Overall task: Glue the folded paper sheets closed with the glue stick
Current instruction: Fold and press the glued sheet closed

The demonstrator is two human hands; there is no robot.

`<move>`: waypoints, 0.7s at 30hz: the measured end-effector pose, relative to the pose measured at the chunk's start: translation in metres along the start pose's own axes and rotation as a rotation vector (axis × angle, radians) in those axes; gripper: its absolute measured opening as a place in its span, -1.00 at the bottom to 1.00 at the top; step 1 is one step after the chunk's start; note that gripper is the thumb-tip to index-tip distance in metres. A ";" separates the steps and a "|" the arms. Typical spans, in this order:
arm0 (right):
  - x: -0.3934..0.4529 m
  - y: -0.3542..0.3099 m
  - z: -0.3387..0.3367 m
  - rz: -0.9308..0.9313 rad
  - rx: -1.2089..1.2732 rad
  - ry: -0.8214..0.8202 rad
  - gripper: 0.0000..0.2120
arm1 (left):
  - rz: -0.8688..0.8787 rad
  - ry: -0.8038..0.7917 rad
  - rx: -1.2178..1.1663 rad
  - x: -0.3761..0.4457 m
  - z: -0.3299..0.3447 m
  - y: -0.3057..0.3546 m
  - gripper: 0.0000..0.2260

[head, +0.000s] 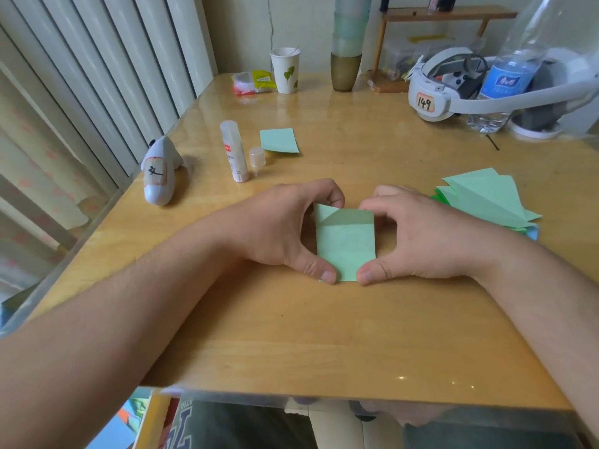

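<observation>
Folded paper sheet [345, 244] pinned by both hands [278, 228] [421, 234], fingertips hiding its top corners.

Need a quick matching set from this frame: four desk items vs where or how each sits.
Items:
1. clear glue stick tube
2. small clear glue cap
3. light green folded paper sheet
4. fanned stack of green paper sheets

States:
A. pinned flat under both hands
B. lies uncapped, left of the cap
C. right of the right hand
D. stands off the tube, beside it

Pairs: 1-B, 2-D, 3-A, 4-C. The left hand presses too.
</observation>
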State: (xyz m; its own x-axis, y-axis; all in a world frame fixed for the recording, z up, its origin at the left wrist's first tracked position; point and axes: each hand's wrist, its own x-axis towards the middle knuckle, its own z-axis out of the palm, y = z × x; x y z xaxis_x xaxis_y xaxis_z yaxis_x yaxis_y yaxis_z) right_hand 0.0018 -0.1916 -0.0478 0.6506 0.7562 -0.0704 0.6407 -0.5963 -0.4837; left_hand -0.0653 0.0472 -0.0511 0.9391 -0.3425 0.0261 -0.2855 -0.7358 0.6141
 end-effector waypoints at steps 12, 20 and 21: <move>0.009 -0.005 0.010 -0.029 0.001 0.125 -0.63 | 0.050 0.124 -0.097 0.008 0.009 -0.003 -0.51; 0.005 0.002 0.004 0.006 0.026 0.108 -0.63 | 0.007 0.095 -0.077 0.002 0.000 -0.010 -0.56; 0.004 0.002 0.004 0.010 0.028 0.106 -0.63 | 0.002 0.091 -0.078 0.002 -0.001 -0.010 -0.56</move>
State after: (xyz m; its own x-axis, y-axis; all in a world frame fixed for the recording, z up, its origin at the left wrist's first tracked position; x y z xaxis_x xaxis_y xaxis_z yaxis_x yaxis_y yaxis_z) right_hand 0.0041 -0.1887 -0.0522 0.6974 0.7165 0.0170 0.6235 -0.5948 -0.5073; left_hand -0.0606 0.0543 -0.0559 0.9531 -0.2868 0.0967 -0.2749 -0.6865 0.6732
